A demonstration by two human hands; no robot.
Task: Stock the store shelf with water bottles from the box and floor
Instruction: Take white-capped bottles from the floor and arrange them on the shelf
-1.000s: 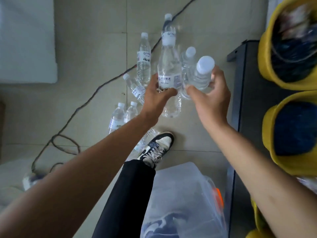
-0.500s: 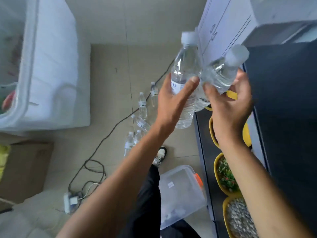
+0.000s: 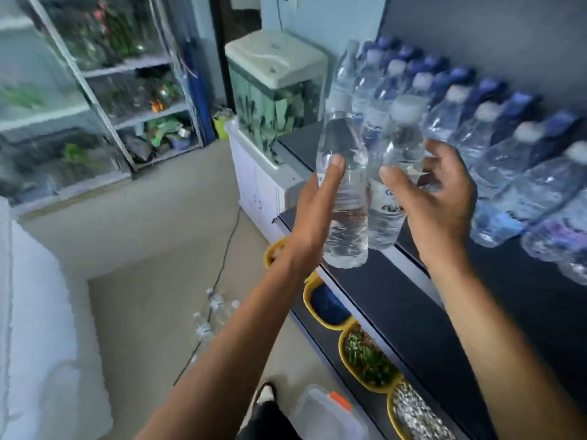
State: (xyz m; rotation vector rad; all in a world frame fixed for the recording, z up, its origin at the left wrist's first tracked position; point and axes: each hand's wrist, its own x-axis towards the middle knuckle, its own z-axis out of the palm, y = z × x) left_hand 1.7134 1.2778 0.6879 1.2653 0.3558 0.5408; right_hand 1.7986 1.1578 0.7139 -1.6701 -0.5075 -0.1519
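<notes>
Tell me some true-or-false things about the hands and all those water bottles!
1. The left hand holds one bottle, and the right hand holds a second bottle. True.
2. The shelf has no bottles on it. False: rows of shelf bottles already stand there.
3. More floor bottles wait on the floor. True.
4. The bowls below the shelf are red. False: they are yellow.
</notes>
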